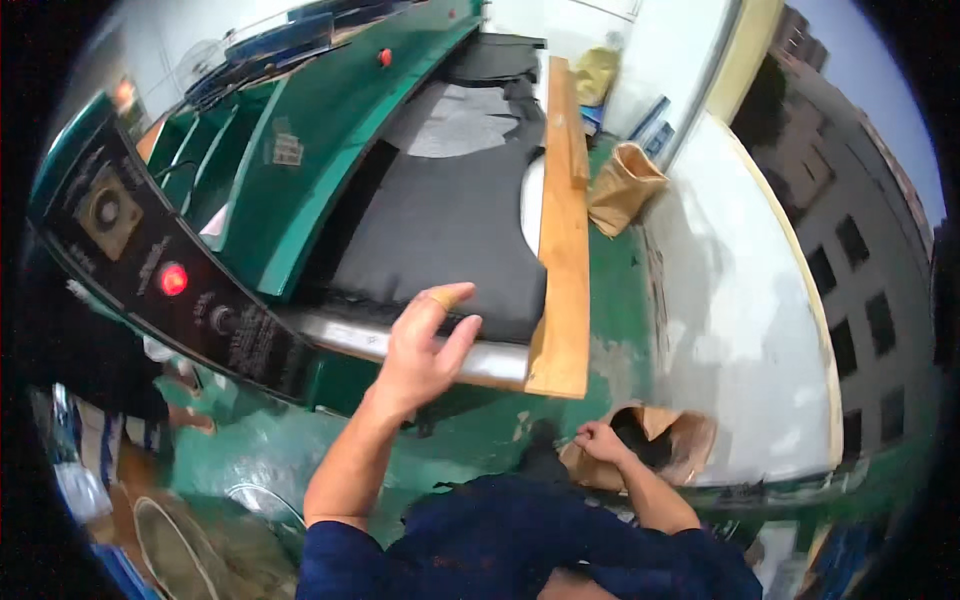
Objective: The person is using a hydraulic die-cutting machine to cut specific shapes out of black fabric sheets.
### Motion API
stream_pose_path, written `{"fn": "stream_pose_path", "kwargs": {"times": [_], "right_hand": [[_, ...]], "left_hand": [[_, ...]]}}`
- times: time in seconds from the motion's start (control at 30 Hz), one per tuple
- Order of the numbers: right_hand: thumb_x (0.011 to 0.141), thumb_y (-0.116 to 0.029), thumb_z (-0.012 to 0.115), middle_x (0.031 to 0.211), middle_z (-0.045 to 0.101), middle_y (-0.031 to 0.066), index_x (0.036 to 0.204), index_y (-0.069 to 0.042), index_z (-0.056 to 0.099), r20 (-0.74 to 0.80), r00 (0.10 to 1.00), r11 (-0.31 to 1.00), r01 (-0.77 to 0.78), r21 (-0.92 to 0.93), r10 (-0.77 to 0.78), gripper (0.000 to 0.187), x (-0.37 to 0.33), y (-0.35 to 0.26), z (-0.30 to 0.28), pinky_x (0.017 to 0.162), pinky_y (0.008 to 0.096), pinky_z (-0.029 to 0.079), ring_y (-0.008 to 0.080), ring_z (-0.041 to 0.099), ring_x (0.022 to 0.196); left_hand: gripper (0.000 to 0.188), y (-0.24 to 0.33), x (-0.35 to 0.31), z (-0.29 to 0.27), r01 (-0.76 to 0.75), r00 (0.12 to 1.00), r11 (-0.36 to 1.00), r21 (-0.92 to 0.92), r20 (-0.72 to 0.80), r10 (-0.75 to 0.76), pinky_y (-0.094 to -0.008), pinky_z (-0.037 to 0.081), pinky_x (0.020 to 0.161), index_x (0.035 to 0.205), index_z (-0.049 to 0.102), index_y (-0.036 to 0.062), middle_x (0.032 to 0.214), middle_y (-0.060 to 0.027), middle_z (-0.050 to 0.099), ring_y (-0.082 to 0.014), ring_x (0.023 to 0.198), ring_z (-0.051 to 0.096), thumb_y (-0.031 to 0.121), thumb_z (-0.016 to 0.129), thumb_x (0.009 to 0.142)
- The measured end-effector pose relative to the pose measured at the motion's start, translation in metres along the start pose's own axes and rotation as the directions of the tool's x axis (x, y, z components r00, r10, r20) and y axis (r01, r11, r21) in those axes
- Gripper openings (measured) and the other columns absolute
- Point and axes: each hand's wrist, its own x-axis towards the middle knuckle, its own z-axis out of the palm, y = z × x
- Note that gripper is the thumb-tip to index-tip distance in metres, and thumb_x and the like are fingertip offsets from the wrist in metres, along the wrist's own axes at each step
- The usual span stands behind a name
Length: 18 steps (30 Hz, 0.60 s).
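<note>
My left hand (425,350) is raised over the near metal edge (360,338) of a long green machine's bed. Its thumb and index finger are apart, with a yellowish wrap on the index finger, and it holds nothing. Just beyond it lies a black sheet (440,230) of fabric or leather with a curved cutout on its right side. Lower right, my right hand (602,443) hangs beside an open brown paper bag (690,440) with a dark inside. Its fingers are curled together; whatever they hold, if anything, is hidden.
A wooden board (562,250) runs along the bed's right side. On the left stands a dark control panel (165,250) with a lit red button. More dark pieces (465,115) lie farther up the bed. Another brown bag (625,188) stands on the green floor by the white wall.
</note>
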Motion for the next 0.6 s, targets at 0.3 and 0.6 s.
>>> {"fn": "stream_pose_path", "kwargs": {"times": [0.3,0.6], "right_hand": [[0.083,-0.013,0.068,0.073,0.066,0.0073,0.090,0.002,0.067,0.102,0.990,0.994,-0.096,-0.058,0.101,0.017,0.141,0.071,-0.171,0.061,0.0321,0.052,0.0153,0.064,0.065],[0.084,-0.015,0.064,0.068,0.065,0.0075,0.089,-0.005,0.072,0.158,0.949,0.960,-0.281,0.022,0.274,0.014,0.150,0.077,-0.219,0.055,0.0338,0.049,0.0172,0.061,0.061]], "left_hand": [[0.039,-0.024,0.052,0.062,0.272,0.962,0.900,0.340,-0.079,-0.261,-0.0417,0.048,0.093,0.117,0.060,-0.0003,0.111,-0.0190,0.064,-0.0361,0.105,0.061,0.007,0.071,0.081],[0.034,-0.030,0.048,0.068,0.314,0.949,0.865,0.391,-0.094,-0.302,-0.0403,0.049,0.090,0.109,0.063,-0.0005,0.108,-0.0187,0.066,-0.0361,0.102,0.062,0.005,0.074,0.077]]}}
